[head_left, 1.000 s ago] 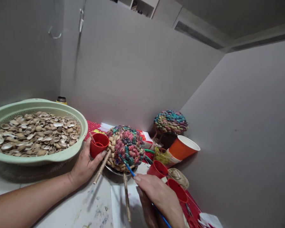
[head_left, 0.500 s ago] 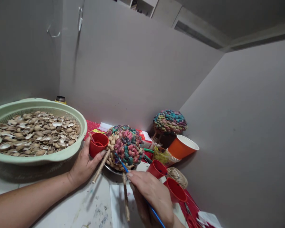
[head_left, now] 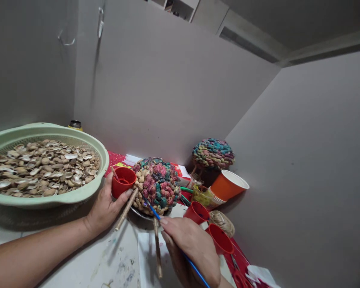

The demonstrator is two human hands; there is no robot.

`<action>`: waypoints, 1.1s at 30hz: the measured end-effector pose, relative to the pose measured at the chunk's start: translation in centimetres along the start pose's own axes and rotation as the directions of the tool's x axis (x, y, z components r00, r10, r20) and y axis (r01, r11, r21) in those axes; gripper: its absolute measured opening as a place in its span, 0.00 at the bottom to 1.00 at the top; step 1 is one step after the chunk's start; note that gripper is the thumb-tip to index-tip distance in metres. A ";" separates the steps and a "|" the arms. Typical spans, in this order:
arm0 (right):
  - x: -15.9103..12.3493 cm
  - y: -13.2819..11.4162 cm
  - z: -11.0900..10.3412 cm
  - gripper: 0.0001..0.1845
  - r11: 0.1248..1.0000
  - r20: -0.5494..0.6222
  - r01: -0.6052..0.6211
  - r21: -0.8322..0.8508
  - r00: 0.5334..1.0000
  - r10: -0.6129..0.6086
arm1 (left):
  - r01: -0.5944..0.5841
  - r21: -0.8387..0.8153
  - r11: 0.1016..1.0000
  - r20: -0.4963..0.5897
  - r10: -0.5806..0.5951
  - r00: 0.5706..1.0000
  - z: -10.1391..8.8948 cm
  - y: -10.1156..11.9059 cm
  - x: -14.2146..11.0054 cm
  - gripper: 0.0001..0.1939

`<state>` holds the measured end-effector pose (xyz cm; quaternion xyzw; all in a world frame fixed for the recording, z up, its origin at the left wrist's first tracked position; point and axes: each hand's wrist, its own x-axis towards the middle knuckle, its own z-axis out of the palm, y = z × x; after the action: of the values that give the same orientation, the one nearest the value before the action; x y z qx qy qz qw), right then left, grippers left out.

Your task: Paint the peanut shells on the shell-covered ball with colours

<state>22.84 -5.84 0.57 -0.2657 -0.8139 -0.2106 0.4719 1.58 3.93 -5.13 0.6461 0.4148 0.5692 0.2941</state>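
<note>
My left hand grips a small red cup holding red paint, with a thin stick in it. My right hand pinches a blue paintbrush, whose tip touches the lower front of a ball of peanut shells painted pink, teal and purple. The ball sits on a metal dish, and two wooden sticks jut from under it toward me.
A pale green colander full of nutshells stands at left. A second painted shell ball, a tilted orange paper cup, two more red cups, a twine ball and red scissors crowd the right. Grey walls enclose the corner.
My right hand has slid a little left and toward the ball, bringing the brush tip onto its lower front. My left hand keeps hold of the red cup.
</note>
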 end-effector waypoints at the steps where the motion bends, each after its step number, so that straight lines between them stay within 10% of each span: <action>1: 0.1 0.0 0.0 0.13 1.000 -0.008 0.004 -0.008 1.000 -0.005 | 0.008 -0.003 1.000 0.001 -0.008 1.000 0.0 0.0 0.0 0.28; 33: 0.3 0.3 -1.4 0.12 0.996 -0.056 0.001 -0.086 0.998 -0.006 | 0.059 -0.050 0.997 0.006 -0.059 0.998 0.1 -0.5 0.1 0.33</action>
<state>23.86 -6.36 1.52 -0.2784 -0.7910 -0.2537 0.4822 1.58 4.24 -5.55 0.6273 0.4187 0.5690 0.3277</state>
